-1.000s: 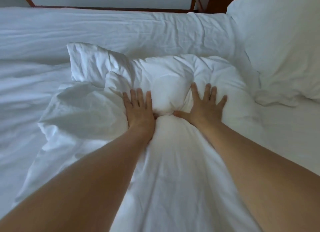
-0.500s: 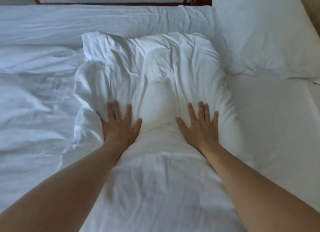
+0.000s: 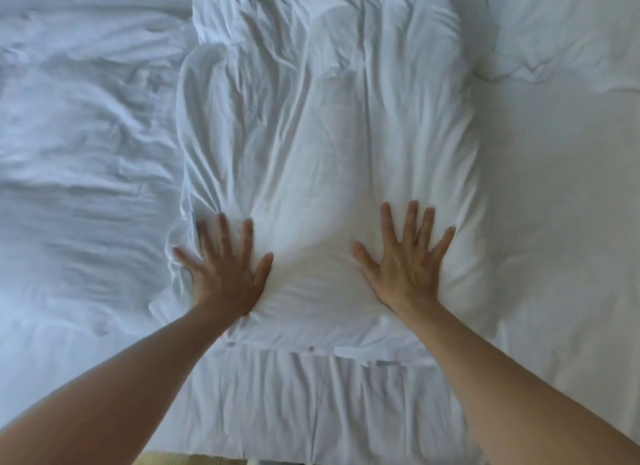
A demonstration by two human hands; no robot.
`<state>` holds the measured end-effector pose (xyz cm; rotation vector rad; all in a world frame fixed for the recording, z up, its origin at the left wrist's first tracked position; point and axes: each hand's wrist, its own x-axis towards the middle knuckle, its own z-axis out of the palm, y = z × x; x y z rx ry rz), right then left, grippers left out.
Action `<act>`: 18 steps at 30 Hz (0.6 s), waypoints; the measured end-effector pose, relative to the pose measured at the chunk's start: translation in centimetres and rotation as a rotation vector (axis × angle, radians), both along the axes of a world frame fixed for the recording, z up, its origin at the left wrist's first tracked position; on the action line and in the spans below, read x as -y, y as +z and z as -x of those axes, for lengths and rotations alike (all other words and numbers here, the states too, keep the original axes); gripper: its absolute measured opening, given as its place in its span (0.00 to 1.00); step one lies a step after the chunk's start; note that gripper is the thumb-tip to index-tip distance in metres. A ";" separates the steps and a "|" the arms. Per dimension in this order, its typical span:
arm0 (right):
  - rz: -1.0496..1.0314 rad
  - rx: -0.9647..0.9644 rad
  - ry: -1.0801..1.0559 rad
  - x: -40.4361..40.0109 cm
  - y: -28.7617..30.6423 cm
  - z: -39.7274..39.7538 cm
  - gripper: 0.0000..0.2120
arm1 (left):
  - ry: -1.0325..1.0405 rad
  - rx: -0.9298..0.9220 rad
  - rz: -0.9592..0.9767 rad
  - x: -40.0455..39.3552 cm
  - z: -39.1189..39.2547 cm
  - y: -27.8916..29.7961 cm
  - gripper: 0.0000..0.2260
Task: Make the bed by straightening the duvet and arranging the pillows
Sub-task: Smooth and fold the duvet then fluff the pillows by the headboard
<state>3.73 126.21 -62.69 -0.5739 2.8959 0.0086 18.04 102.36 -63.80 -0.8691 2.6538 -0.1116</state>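
A white, wrinkled pillow (image 3: 322, 145) lies lengthwise on the bed in the middle of the view. My left hand (image 3: 225, 274) rests flat on its near left corner, fingers spread. My right hand (image 3: 407, 263) presses flat on its near right part, fingers spread too. Neither hand grips anything. A crumpled white duvet (image 3: 79, 145) covers the bed to the left of the pillow. A second white pillow (image 3: 568, 28) sits at the top right, partly cut off by the frame.
The smooth white sheet (image 3: 561, 222) stretches to the right of the pillow. The pillowcase's loose open end (image 3: 322, 402) hangs at the near edge of the bed. A strip of pale floor (image 3: 180, 459) shows at the bottom.
Both hands have slid apart and toward me along the pillow, from close together at its middle to its near corners. The pillow looks flatter. The view has tilted down and moved closer.
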 end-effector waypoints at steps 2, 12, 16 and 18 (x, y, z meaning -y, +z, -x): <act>0.000 0.016 0.008 0.1 -0.8 0.1 0.42 | 0.044 0.025 -0.021 0.0 0.1 -0.8 0.34; -0.097 0.162 0.023 1.5 -3.2 2.2 0.43 | 0.070 0.149 0.049 -0.9 2.7 -2.2 0.34; -0.144 0.271 -0.013 2.1 -1.7 3.0 0.45 | 0.062 0.144 0.007 -0.6 2.8 -1.6 0.35; -0.176 0.340 -0.055 2.8 -0.7 3.4 0.46 | 0.051 0.136 -0.020 -0.5 2.8 -1.3 0.35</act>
